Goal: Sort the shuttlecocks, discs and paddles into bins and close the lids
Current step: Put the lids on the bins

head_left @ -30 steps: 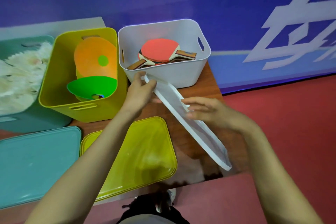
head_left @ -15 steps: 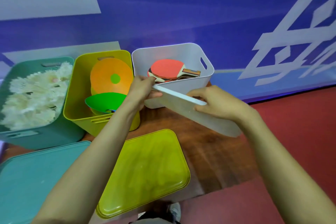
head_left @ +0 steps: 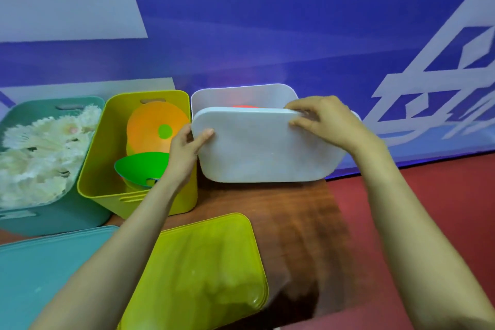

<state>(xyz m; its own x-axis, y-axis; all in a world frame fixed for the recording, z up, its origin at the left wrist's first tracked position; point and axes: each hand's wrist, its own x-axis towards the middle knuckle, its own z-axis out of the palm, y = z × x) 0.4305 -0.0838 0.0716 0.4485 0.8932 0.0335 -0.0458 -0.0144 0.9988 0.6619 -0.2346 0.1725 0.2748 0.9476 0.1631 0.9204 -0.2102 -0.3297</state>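
Note:
I hold the white lid tilted up in front of the white bin, hiding most of the bin and the red paddle inside. My left hand pinches the lid's left edge, and my right hand grips its upper right corner. The yellow bin holds orange and green discs. White shuttlecocks fill the teal bin at the left.
A yellow lid and a teal lid lie flat on the brown table near its front edge. A blue wall stands right behind the bins. Red floor lies to the right.
The white lid has swung from edge-on and low beside the bin to face me, raised in front of the white bin. Both hands moved up with it; the paddles are now mostly hidden.

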